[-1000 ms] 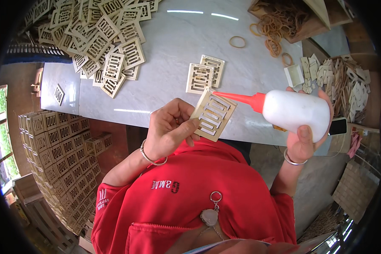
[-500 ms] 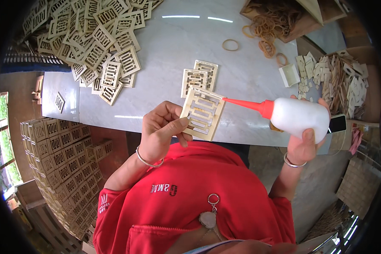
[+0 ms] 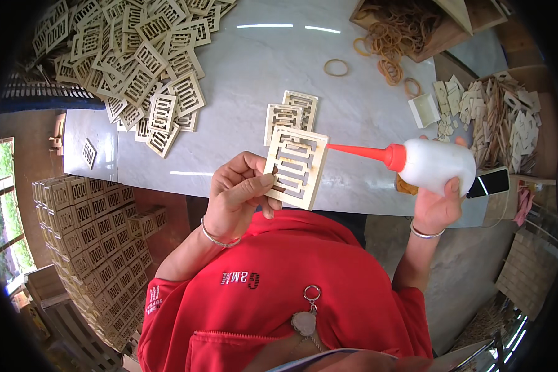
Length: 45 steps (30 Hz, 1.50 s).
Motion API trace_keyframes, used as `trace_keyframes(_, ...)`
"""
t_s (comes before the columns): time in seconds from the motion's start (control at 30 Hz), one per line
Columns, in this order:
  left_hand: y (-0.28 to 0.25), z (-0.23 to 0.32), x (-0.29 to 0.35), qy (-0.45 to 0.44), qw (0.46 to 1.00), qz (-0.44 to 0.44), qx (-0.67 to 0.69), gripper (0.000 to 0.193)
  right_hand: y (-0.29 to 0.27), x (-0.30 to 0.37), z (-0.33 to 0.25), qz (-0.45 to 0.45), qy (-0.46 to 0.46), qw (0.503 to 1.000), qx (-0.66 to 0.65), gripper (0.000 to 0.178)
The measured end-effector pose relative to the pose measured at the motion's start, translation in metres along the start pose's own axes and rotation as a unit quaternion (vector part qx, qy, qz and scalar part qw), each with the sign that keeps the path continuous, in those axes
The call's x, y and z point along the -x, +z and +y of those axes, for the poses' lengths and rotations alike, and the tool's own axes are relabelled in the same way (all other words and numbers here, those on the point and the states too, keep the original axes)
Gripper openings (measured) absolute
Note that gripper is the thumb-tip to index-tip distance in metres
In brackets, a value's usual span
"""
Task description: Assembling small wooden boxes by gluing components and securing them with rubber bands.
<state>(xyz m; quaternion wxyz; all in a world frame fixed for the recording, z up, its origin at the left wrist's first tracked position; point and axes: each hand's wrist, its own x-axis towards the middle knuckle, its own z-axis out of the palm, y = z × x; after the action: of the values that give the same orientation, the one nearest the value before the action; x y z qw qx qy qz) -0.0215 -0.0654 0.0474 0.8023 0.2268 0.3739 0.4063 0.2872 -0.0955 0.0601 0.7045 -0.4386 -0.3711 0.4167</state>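
Between thumb and fingers, my left hand [image 3: 239, 189] pinches a pale wooden lattice panel [image 3: 296, 167] by its left edge, tilted up over the table's near edge. My right hand [image 3: 439, 208] is wrapped round a white squeeze bottle [image 3: 439, 166] lying sideways, its long red nozzle [image 3: 359, 152] pointing left. The nozzle's tip meets or nearly meets the panel's upper right corner. Just beyond the held panel, two more lattice panels, a front one [image 3: 283, 116] and a back one [image 3: 309, 102], lie overlapping on the table.
A heap of lattice panels [image 3: 161, 68] covers the far left of the grey table [image 3: 242, 74]. Rubber bands [image 3: 390, 46] spill from a wooden box at the far right, near a small white box [image 3: 424, 111], wood scraps [image 3: 508, 118] and a phone [image 3: 488, 184]. Stacked lattice boxes [image 3: 93, 229] stand at left.
My right hand and the bottle have shifted slightly left, with the nozzle still by the panel's upper right corner. The held panel has turned a little more face-on.
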Motion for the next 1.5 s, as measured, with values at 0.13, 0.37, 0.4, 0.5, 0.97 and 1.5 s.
trace_keyframes(0.13,0.000,-0.001,0.001,0.000,1.000,0.009,0.010,0.004,-0.004,0.004,0.004,-0.007,-0.010,1.000,-0.008,0.078)
trace_keyframes(0.37,0.002,0.002,-0.001,0.001,1.000,0.025,0.012,0.004,-0.001,0.010,0.000,-0.033,0.020,0.999,-0.013,0.080)
trace_keyframes(0.4,0.001,0.003,0.001,0.003,0.999,0.027,0.019,0.004,0.001,0.011,-0.002,-0.056,0.017,0.998,-0.008,0.081)
trace_keyframes(0.5,0.001,0.002,-0.002,-0.002,0.999,0.033,0.025,0.004,0.000,0.011,-0.001,-0.080,0.016,0.997,-0.002,0.081)
trace_keyframes(0.97,-0.040,-0.022,-0.034,0.096,0.971,0.157,-0.150,0.012,-0.018,0.018,0.025,-0.040,0.065,0.988,-0.135,0.104)
trace_keyframes(1.5,-0.168,0.073,-0.020,0.303,0.571,0.350,-0.678,0.030,-0.047,0.011,0.029,0.006,0.077,0.976,-0.203,0.076)
